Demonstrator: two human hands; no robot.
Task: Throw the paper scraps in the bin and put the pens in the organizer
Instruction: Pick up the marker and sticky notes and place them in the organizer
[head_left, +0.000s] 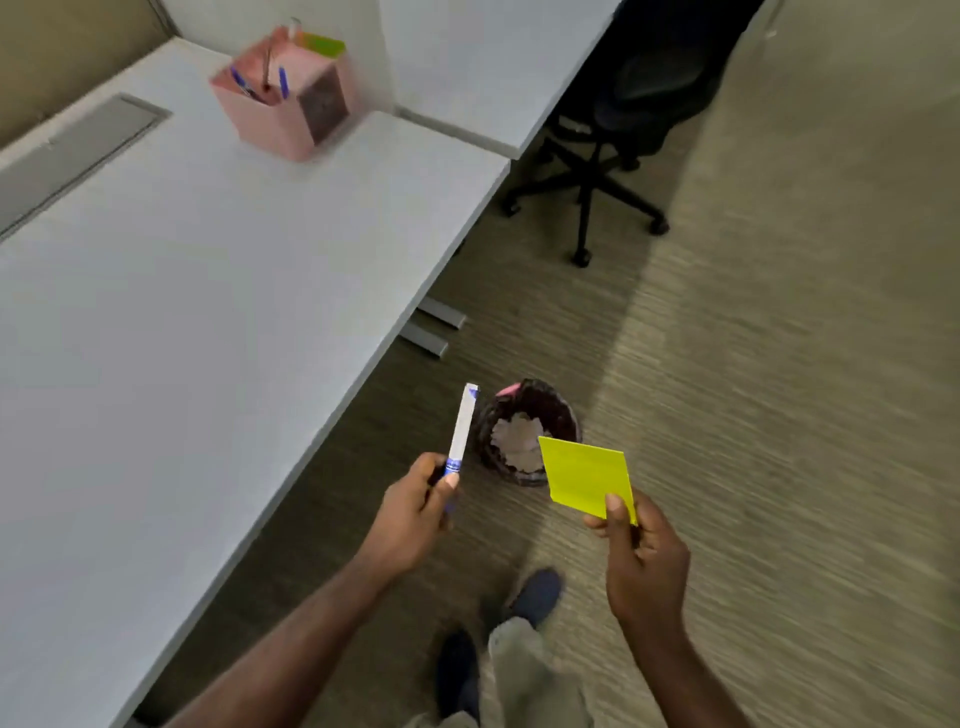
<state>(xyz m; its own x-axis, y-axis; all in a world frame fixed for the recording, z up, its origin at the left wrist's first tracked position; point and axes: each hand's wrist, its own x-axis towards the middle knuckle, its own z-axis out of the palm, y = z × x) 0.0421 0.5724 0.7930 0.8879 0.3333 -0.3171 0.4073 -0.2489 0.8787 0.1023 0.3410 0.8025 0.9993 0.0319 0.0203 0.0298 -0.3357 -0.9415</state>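
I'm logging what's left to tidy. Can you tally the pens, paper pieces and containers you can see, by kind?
Pens: 3, one in the left hand as the white-and-blue pen, two blue ones in the pink organizer
Yellow paper in the right hand: 1
Containers: 2, organizer and bin
Total: 6

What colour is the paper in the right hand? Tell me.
Bright yellow-green; the paper note pinched in the right hand shows in the head view.

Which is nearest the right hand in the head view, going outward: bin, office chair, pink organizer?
From the right hand:
1. Bin, on the floor just ahead.
2. Office chair, farther ahead by the desk end.
3. Pink organizer, on the desk, far left.
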